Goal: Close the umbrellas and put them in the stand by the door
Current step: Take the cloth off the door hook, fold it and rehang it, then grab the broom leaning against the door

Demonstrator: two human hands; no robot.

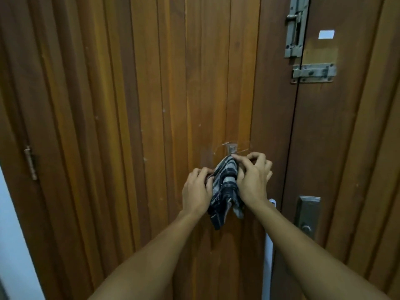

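A folded umbrella (225,191) in dark blue and grey checked cloth hangs against the wooden door (129,126), its top right at a small clear adhesive hook (232,148). My left hand (195,191) grips its left side. My right hand (253,178) holds the right side, with thumb and forefinger pinching the top of the cloth just below the hook. The umbrella's lower end droops loose between my wrists. No stand is in view.
Two metal slide bolts (295,27) (313,72) sit at the door's upper right edge. A metal lock plate (307,215) is on the right leaf. A white handle (268,245) shows behind my right forearm. A hinge (31,162) is at the left.
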